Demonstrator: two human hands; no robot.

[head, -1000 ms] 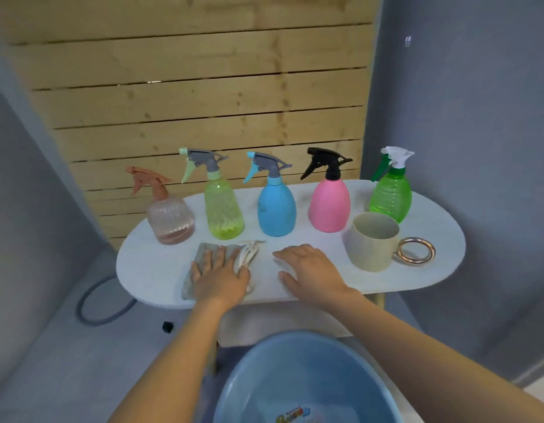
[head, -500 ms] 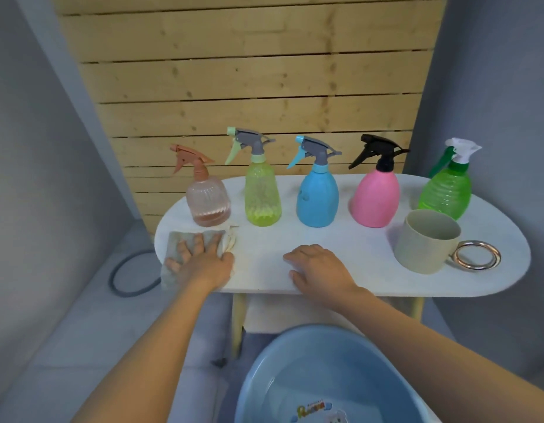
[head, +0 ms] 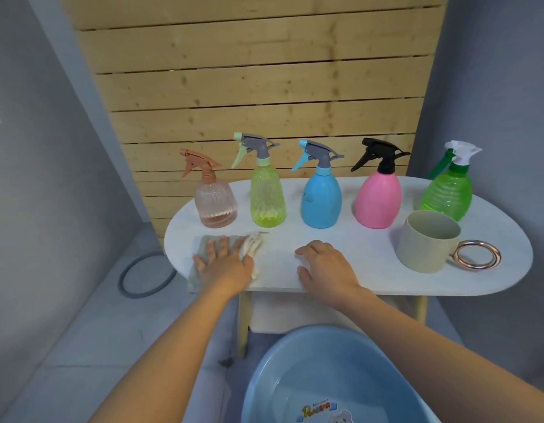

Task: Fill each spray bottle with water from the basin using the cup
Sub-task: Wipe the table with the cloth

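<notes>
Left hand: flat, fingers spread, pressing a grey cloth at the table's front left edge; grips nothing.
Right hand: palm down on the tabletop, fingers loosely bent, holding nothing.
Spray bottles: five upright in a back row, caps on — clear pink, yellow-green, blue, pink, green.
Cup: beige, ring handle, upright, front of green bottle, well right of right hand.
Basin: blue, on floor below table, between forearms.
</notes>
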